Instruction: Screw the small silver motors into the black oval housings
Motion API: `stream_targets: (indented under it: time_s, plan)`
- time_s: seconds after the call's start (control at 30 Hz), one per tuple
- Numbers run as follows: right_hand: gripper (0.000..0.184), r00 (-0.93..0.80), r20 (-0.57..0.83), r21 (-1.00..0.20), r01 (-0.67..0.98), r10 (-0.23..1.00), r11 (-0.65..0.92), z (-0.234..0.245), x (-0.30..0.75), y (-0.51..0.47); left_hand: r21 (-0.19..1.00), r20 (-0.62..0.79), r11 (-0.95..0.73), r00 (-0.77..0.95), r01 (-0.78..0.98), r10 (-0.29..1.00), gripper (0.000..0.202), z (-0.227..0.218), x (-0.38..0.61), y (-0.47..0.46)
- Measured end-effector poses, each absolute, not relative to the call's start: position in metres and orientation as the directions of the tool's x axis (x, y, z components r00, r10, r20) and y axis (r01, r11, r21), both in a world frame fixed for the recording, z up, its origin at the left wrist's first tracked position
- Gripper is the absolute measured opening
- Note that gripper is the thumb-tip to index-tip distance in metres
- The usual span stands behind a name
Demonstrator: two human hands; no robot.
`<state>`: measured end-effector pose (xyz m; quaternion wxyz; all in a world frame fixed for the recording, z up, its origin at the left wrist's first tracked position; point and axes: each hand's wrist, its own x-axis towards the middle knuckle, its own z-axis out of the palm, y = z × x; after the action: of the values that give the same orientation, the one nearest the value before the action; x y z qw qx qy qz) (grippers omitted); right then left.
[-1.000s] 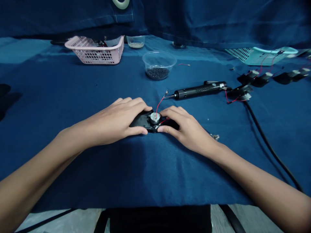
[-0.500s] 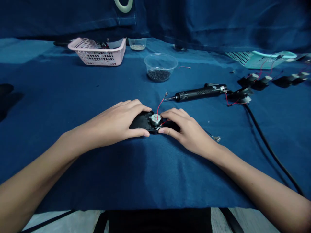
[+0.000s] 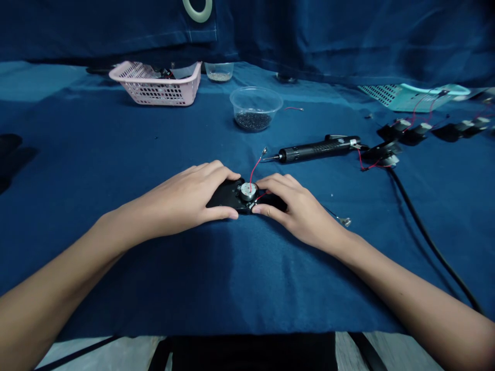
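Gripping a black casing (image 3: 226, 196), both hands (image 3: 178, 196) (image 3: 299, 208) seemingly half-curled.

housing (image 3: 228, 195) on cloth-covered table (image 3: 116, 139), front middle, between left hand (image 3: 180, 198) and right hand (image 3: 296, 206). round motor (image 3: 248, 191) on housing, between hands. electric screwdriver (image 3: 319, 149) behind right hand. bowl of granules (image 3: 255, 109) behind housing. basket (image 3: 154, 91) far back, left of bowl; small cup (image 3: 218, 72) just right of basket. tray (image 3: 406, 97) far back right; row of small parts (image 3: 433, 131) before tray; cable (image 3: 433, 247) right of right hand.
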<state>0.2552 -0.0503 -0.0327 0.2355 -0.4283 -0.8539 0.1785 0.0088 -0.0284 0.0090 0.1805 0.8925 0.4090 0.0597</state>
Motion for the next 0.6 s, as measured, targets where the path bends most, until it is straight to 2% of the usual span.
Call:
stream_targets:
  time_s: [0.33,0.6]
  plan:
    - [0.029,-0.525,0.257,-0.499,0.647,0.812,0.576,-0.034,0.2548,-0.0507,0.33,-0.005,-0.618,0.657,0.713,0.754,0.053,0.0069,0.01,-0.0276]
    - [0.028,-0.52,0.255,-0.504,0.648,0.815,0.571,-0.0333,0.2549,-0.0506,0.357,-0.005,-0.588,0.631,0.726,0.776,0.056,0.0106,0.0094,-0.0305]
